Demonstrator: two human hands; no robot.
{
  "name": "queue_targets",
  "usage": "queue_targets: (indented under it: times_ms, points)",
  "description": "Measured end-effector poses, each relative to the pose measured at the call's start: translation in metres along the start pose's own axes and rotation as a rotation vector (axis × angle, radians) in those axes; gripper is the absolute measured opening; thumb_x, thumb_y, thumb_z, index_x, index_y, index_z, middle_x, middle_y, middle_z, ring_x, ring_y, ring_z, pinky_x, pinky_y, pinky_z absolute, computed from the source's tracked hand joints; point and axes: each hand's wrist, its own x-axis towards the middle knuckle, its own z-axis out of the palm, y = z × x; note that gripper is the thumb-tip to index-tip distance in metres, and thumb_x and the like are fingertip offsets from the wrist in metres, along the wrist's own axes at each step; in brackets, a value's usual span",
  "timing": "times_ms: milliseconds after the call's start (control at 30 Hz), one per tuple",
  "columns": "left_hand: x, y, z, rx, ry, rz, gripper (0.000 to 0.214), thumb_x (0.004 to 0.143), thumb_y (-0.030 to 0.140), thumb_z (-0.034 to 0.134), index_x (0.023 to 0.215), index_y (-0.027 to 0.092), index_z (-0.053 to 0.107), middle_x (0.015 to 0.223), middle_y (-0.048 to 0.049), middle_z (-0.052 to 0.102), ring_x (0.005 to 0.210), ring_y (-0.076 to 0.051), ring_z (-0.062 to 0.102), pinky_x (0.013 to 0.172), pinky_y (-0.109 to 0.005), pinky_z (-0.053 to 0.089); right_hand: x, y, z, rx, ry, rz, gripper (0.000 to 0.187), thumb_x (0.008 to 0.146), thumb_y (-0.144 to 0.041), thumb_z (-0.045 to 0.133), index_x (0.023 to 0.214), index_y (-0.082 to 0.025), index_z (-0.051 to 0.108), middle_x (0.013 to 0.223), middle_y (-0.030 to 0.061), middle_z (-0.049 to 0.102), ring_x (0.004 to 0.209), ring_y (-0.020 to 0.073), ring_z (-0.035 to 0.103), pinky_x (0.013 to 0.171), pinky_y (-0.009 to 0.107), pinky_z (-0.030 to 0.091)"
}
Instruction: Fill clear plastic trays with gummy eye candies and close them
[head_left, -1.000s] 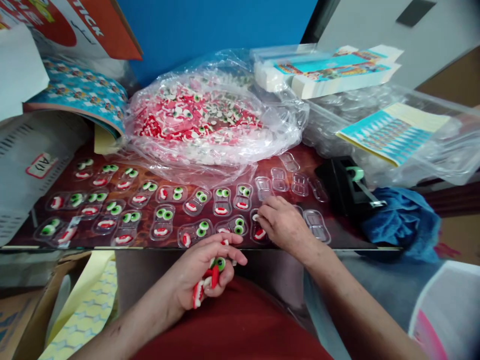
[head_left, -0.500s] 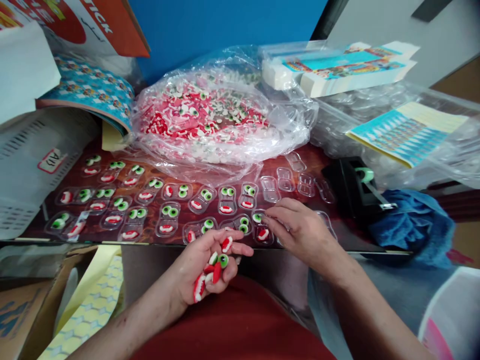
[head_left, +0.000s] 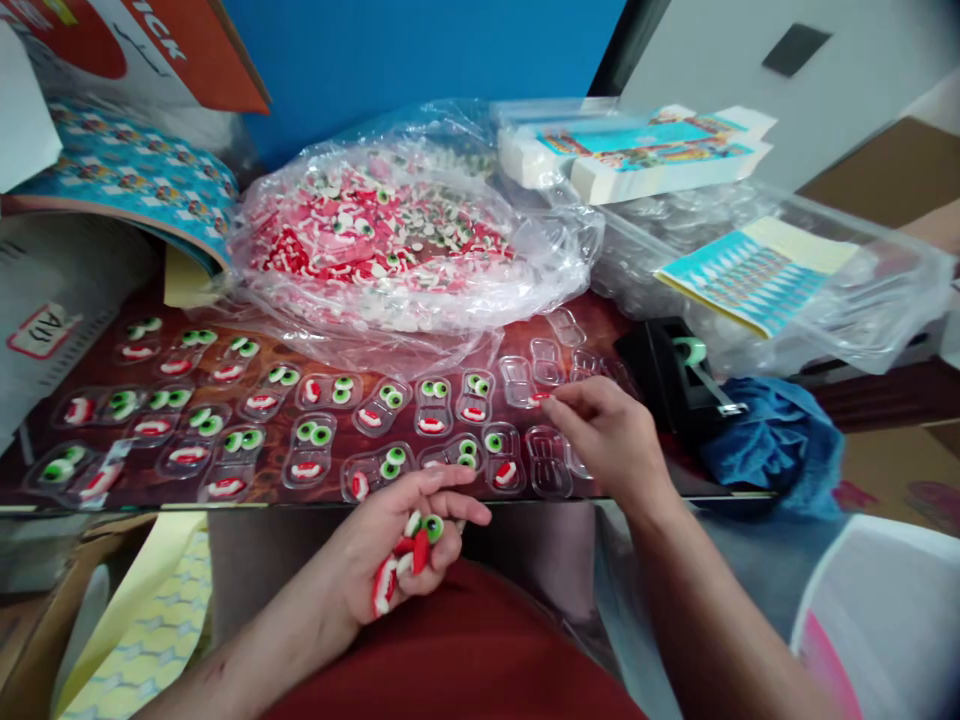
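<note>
My left hand (head_left: pixel 390 550) is cupped palm up below the table edge, closed loosely on a handful of gummy candies (head_left: pixel 409 555), red-and-white teeth and green eyes. My right hand (head_left: pixel 607 435) reaches over the table and pinches a small red-and-white teeth gummy (head_left: pixel 538 398) at an empty clear blister tray (head_left: pixel 519 378). Several clear blister trays lie in rows on the brown table; those to the left, such as one filled tray (head_left: pixel 433 406), hold green eyes and a teeth piece. A few trays near my right hand, like one empty tray (head_left: pixel 547 462), hold nothing.
A big clear plastic bag (head_left: pixel 390 240) of loose gummies sits at the back centre. Printed boxes (head_left: pixel 637 150) and a clear bin with a printed sheet (head_left: pixel 750 275) stand at the right. A black tape dispenser (head_left: pixel 675 375) and blue cloth (head_left: pixel 772 445) lie right of my hand.
My right hand moved from the front-row tray, now holding an eye and teeth, up to an empty tray farther back with a teeth gummy. The left hand stayed cupped.
</note>
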Motion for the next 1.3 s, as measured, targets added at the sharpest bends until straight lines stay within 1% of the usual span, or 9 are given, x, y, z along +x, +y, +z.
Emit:
queue_targets:
  times_ms: [100,233,333,433,600,700,867,1000,1300]
  points:
    - [0.003,0.005,0.001,-0.094,0.038,0.06,0.023,0.082,0.026,0.047,0.1,0.014,0.054,0.08,-0.0077,0.063,0.041,-0.007,0.045,0.027,-0.013,0.021,0.028,0.02,0.011,-0.214,-0.072,-0.012,0.018,0.079,-0.025,0.057,0.064,-0.017,0.063,0.067,0.003,0.06,0.068,0.0155,0.056,0.063,0.026,0.043]
    - [0.001,0.014,0.001,-0.134,-0.007,0.149,0.025,0.084,0.03,0.043,0.097,0.012,0.054,0.082,-0.0101,0.063,0.043,-0.009,0.047,0.027,-0.014,0.024,0.028,0.006,0.012,-0.254,-0.067,-0.062,0.019,0.08,-0.026,0.054,0.065,-0.017,0.062,0.073,0.0069,0.06,0.072,0.0188,0.056,0.065,0.029,0.044]
    - [0.002,0.019,0.005,-0.126,-0.052,0.158,0.027,0.085,0.033,0.041,0.099,0.014,0.055,0.085,-0.0104,0.063,0.045,-0.011,0.051,0.027,-0.014,0.024,0.003,-0.025,-0.001,-0.085,0.01,-0.25,0.017,0.084,-0.026,0.05,0.08,-0.018,0.064,0.079,0.0072,0.061,0.075,0.0179,0.056,0.067,0.029,0.046]
    - [0.008,0.017,0.014,-0.145,-0.013,0.182,0.029,0.086,0.034,0.04,0.098,0.013,0.056,0.079,-0.008,0.062,0.049,-0.012,0.055,0.034,-0.017,0.037,-0.028,-0.058,-0.004,0.21,-0.206,-0.456,0.014,0.084,-0.023,0.053,0.088,-0.018,0.064,0.085,0.0058,0.062,0.081,0.0164,0.057,0.074,0.03,0.048]
    - [0.013,0.01,0.025,-0.133,0.001,0.195,0.033,0.087,0.037,0.04,0.1,0.012,0.057,0.075,-0.0062,0.061,0.044,-0.008,0.052,0.037,-0.017,0.04,-0.045,-0.078,0.009,0.34,-0.363,-0.437,0.015,0.084,-0.017,0.05,0.086,-0.016,0.065,0.091,0.008,0.063,0.09,0.0195,0.056,0.083,0.038,0.047]
    - [0.01,0.009,0.023,-0.14,-0.052,0.171,0.032,0.087,0.037,0.039,0.101,0.014,0.057,0.073,-0.0043,0.06,0.039,-0.007,0.049,0.029,-0.014,0.03,-0.034,-0.066,0.0,0.454,-0.362,-0.374,0.016,0.085,-0.017,0.049,0.089,-0.018,0.064,0.09,0.0059,0.063,0.086,0.0164,0.057,0.077,0.031,0.049]
    - [0.006,0.01,0.017,-0.139,-0.058,0.134,0.031,0.086,0.037,0.041,0.099,0.013,0.054,0.085,-0.01,0.062,0.047,-0.01,0.053,0.029,-0.013,0.028,-0.025,-0.012,-0.034,0.326,-0.116,-0.133,0.012,0.082,-0.026,0.055,0.087,-0.02,0.065,0.08,0.004,0.062,0.072,0.0152,0.059,0.061,0.026,0.049]
    - [0.008,0.012,0.018,-0.126,-0.026,0.149,0.026,0.085,0.031,0.041,0.096,0.013,0.054,0.084,-0.0108,0.062,0.047,-0.01,0.052,0.028,-0.013,0.025,-0.036,0.019,-0.042,0.218,-0.184,-0.064,0.017,0.081,-0.028,0.053,0.089,-0.021,0.066,0.082,0.0044,0.066,0.074,0.0172,0.062,0.062,0.028,0.049]
    - [0.011,0.01,0.015,-0.07,0.034,0.151,0.021,0.084,0.028,0.044,0.096,0.014,0.054,0.076,-0.0071,0.061,0.043,-0.008,0.048,0.028,-0.013,0.027,-0.03,0.023,-0.031,0.048,-0.167,-0.071,0.018,0.075,-0.015,0.048,0.081,-0.018,0.065,0.079,0.0059,0.064,0.075,0.0179,0.06,0.067,0.029,0.048]
